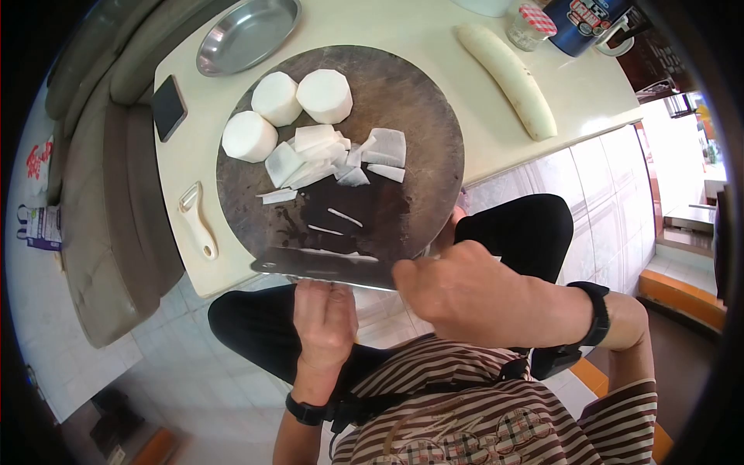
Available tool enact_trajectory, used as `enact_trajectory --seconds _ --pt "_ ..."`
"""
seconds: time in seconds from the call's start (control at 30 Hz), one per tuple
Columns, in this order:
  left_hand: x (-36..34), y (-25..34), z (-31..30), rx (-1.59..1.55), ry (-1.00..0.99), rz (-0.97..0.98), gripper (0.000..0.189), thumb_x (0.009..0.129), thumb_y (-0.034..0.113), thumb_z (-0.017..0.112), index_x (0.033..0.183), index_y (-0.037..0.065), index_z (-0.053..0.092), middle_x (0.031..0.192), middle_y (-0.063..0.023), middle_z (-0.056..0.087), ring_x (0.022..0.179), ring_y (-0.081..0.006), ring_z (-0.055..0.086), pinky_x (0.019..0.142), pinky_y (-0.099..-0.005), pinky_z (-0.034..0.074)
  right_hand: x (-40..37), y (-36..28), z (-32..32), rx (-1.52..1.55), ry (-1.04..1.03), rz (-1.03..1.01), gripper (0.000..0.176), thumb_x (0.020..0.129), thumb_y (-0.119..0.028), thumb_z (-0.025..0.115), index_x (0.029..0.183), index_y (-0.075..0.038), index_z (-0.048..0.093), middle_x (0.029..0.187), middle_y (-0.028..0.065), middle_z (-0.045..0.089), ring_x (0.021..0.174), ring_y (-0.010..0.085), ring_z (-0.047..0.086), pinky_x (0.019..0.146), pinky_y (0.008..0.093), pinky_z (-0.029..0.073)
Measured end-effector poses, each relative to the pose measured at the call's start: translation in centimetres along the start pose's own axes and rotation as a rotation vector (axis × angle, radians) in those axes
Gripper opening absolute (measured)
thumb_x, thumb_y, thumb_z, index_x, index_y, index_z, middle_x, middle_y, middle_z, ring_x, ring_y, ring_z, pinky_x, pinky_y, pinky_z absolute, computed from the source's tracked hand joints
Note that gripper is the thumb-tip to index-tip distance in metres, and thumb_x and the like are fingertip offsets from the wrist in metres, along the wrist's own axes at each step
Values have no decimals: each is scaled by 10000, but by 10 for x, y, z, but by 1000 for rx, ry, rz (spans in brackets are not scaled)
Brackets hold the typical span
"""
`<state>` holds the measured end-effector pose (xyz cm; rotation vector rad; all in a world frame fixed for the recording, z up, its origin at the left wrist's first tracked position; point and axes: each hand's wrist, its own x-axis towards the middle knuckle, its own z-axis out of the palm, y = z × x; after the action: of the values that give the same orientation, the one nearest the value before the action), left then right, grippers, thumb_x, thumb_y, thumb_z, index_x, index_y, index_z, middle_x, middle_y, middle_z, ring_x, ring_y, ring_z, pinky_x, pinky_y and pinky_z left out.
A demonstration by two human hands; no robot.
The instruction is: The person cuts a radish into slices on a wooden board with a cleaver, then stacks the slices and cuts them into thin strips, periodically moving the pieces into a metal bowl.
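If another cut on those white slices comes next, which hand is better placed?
Likely the right: the right hand is closed at the handle end of the cleaver, its blade by the near edge of the chopping board. The left hand is beside the blade, fingertips hidden.

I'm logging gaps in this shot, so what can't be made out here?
In the head view:
Knife: handle covered by the right hand.
Left hand: fingertips hidden behind the blade.
White container: cut off by the top edge.
Blue canister: finer print too small.
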<state>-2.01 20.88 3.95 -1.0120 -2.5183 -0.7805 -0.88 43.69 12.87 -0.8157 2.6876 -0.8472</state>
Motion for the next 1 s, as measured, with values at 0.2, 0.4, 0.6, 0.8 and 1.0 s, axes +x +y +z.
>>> enact_trajectory --seconds 0.2,0.4,0.6,0.8,1.0 --pt "-2 -1 -4 -45 -24 4 260 764 -90 724 1021 -89 686 1087 -201 655 985 -394 637 864 -457 530 16 -15 12 -142 61 -23 131 702 -8 656 797 32 576 716 176 629 598 304 674 505 387 525" --pt "13 8 -5 -27 21 -109 258 852 -74 673 1110 -78 679 1145 -218 649 1066 -397 639 921 -440 520 -5 -4 3 -77 59 124 174 694 -8 679 828 37 577 653 181 621 606 357 684 531 424 536" --pt "34 16 -26 -466 178 -598 213 963 31 622 1144 -64 680 1136 -187 684 1033 -307 681 934 -379 534 -22 2 -13 217 204 250 172 925 -103 612 847 39 553 607 181 596 559 313 641 514 411 480" --pt "50 -8 -23 -1752 90 -941 423 1084 262 415 1428 16 421 1385 -135 543 1272 -242 543 1077 -426 435 -18 3 -23 974 66 467 177 959 -116 595 884 42 622 620 64 611 500 120 555 480 292 436" --pt "56 -12 -17 -1921 88 -913 352 1072 238 450 1366 48 489 1304 -112 590 1217 -241 587 1038 -408 493 -21 11 -14 1211 9 511 208 967 -129 583 900 58 647 647 58 634 465 63 512 439 225 383"
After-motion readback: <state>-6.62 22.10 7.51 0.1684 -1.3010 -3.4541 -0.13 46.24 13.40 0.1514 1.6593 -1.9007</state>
